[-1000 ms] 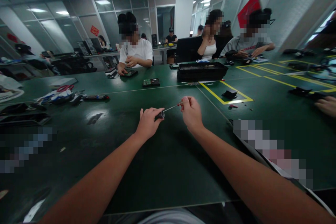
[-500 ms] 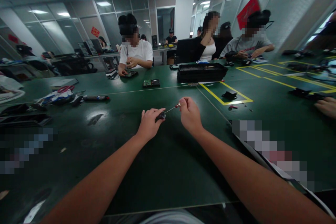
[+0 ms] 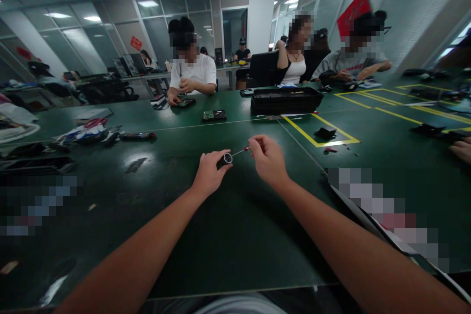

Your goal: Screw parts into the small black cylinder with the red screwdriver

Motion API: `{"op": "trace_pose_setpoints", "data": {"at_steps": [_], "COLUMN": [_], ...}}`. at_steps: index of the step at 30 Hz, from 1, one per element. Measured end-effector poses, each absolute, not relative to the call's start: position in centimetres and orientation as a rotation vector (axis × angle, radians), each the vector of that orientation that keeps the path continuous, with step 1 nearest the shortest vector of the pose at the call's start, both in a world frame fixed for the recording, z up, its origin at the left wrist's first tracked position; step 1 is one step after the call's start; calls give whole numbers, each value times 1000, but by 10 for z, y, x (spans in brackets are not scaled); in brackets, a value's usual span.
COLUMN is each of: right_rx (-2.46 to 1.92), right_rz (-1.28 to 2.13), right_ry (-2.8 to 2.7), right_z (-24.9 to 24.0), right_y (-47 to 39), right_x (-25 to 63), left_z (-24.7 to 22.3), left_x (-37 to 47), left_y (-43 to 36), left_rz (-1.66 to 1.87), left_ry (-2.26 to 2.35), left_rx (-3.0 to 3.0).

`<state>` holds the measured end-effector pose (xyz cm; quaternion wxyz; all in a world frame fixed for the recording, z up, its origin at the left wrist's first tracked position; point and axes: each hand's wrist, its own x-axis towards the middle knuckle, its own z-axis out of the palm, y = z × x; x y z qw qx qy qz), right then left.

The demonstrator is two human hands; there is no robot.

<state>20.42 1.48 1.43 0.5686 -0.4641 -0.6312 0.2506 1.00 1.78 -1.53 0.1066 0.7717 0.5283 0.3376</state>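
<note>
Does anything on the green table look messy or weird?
A little: a small reddish piece lies loose just outside the yellow tape outline, while a black piece sits inside it, so the reddish one looks stray.

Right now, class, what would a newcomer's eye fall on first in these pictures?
Mid-picture, the left hand holds a dark tube and the right hand a thin rod with a red part. Beyond them, a long black box sits on the green table; a red sheet stands out at upper right.
</note>
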Motion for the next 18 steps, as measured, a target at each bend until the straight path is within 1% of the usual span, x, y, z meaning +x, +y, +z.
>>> {"op": "trace_pose_setpoints", "data": {"at_steps": [7,13,18], "right_rx": [-1157,-1054,-1152], "right_rz": [484,646,612], "right_ry": [-1582,-1493,-1481], "right_z": [15,8,5], "right_y": [14,20,22], "right_x": [203,203,202], "left_z": [-19,-16,-15], "left_x": [7,9,11], "left_y": [20,18,16], "left_rz": [1016,1002,939], "left_ry": [1527,1545,1565], "left_rx": [2292,2278,2268]}}
